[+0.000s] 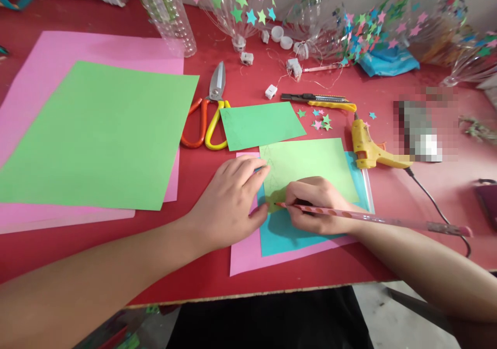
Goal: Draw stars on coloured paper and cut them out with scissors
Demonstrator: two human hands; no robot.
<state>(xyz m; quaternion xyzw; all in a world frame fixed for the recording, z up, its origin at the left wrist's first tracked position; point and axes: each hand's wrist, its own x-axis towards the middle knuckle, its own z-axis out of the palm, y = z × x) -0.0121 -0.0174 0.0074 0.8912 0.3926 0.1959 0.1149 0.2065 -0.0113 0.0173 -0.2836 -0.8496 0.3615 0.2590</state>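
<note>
My right hand [320, 204] is closed around a pink pencil [349, 215], its tip touching the lower left part of a light green paper [310, 157]. Faint pencilled shapes run down that paper's left edge. My left hand [236, 199] lies flat with fingers stretched out, its fingertips on the left edge of the papers. Beneath the light green sheet lie a blue paper [279, 241] and a pink paper [244, 258]. Just above is a darker green paper strip [262, 126], beside scissors [213, 111] with one red and one yellow handle.
Large green [101, 136] and pink sheets [112, 46] lie at left. A yellow glue gun [367, 149], a cutter knife [322, 100] and small paper stars [324, 124] sit at right. Star-covered clear plastic pieces [236, 7] stand along the back. The table edge [272, 292] is in front.
</note>
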